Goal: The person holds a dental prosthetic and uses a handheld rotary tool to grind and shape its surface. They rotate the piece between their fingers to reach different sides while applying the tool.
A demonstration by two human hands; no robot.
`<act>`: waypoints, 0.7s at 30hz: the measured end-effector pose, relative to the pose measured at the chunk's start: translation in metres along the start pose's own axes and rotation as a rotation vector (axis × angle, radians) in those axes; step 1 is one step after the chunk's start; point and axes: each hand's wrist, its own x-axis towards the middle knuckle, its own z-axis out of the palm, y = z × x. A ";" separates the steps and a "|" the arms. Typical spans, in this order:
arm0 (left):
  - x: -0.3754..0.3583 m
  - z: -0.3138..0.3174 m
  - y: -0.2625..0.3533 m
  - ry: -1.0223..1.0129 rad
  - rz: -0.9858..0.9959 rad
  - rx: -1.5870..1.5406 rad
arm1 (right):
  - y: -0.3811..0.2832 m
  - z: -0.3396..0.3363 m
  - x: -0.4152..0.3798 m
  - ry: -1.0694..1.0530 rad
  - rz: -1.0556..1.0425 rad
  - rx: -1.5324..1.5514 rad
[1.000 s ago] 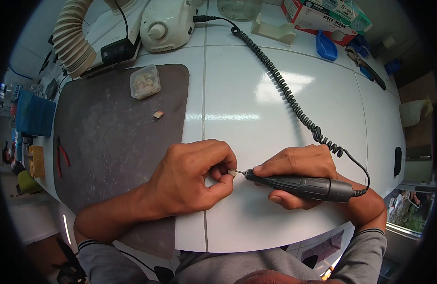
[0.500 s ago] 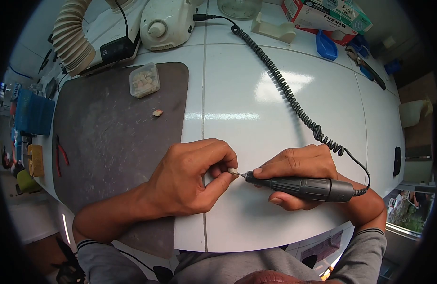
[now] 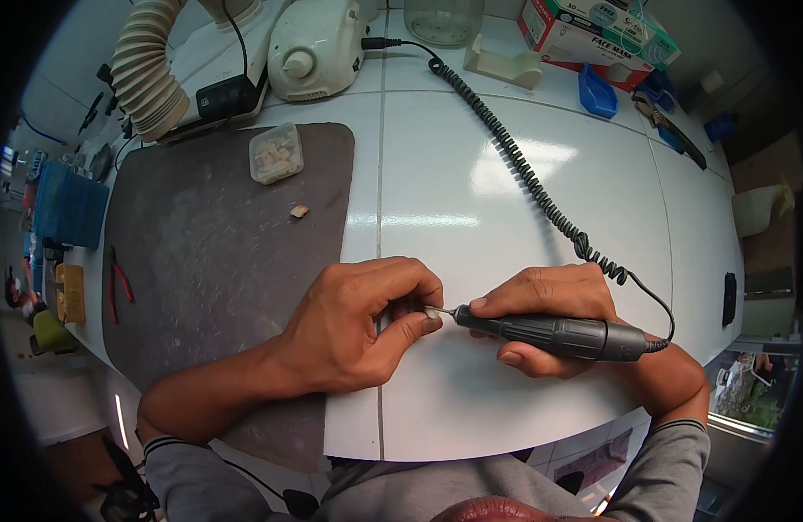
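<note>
My left hand (image 3: pixel 354 326) is closed, pinching a small whitish tooth-like piece (image 3: pixel 433 313) between thumb and forefinger. Most of the piece is hidden by the fingertips. Wrapped in my right hand (image 3: pixel 549 296) is a dark grey rotary handpiece (image 3: pixel 567 337), lying almost level and pointing left. Its thin metal bit (image 3: pixel 445 311) reaches right up to the piece. Both hands are over the white tabletop (image 3: pixel 471 418), just right of the dark mat. A coiled black cord (image 3: pixel 523 165) runs from the handpiece's rear to the white control unit (image 3: pixel 314 56).
On the dark mat (image 3: pixel 201 252) are a clear tub (image 3: pixel 275 152) of cream-coloured pieces, one loose chip (image 3: pixel 299 211) and red-handled pliers (image 3: pixel 120 283). A ribbed hose (image 3: pixel 149 78) hangs at back left. Face mask boxes (image 3: pixel 593 39) and a blue tray (image 3: pixel 598 91) stand at back right.
The view has shifted slightly. My left fingers have turned the small piece a little, and the handpiece's bit now meets it nearer its upper side.
</note>
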 end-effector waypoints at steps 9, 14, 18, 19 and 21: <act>0.000 -0.001 0.002 0.003 -0.019 -0.036 | 0.001 -0.001 -0.002 -0.013 0.026 0.041; 0.001 -0.002 0.003 -0.005 -0.032 -0.031 | 0.001 0.000 -0.002 -0.004 0.026 0.037; 0.000 -0.001 0.000 0.004 -0.023 -0.055 | 0.002 -0.001 -0.002 -0.006 0.023 0.055; -0.001 -0.001 0.000 -0.001 -0.026 -0.051 | 0.001 -0.001 -0.002 -0.008 0.024 0.050; 0.000 -0.002 0.001 -0.010 -0.028 -0.040 | 0.002 0.000 -0.002 -0.005 0.021 0.049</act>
